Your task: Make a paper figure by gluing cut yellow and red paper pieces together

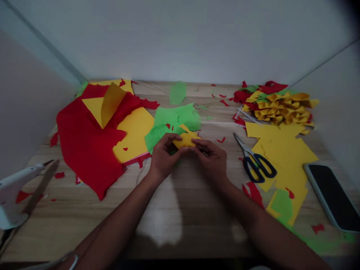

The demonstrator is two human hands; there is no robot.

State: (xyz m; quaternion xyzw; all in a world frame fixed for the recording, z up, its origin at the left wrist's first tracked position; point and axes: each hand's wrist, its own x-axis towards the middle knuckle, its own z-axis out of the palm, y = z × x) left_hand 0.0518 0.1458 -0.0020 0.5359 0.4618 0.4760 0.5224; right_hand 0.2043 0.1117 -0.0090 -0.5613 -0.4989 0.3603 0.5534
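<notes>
Over tabletop (75, 213), 2 inward-turned hands (163, 155), fingers (170, 137) on yellow piece (185, 141)

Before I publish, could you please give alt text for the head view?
A left hand and right hand pinch a yellow piece over a wooden table. Left: a red sheet and glue gun; right: scissors, a smartphone and a pile of folded yellow pieces.

Narrow gap left of the scissors (249, 153), hemmed by the right hand (213, 155), rightward passage obstructed by a phone (334, 197).
</notes>
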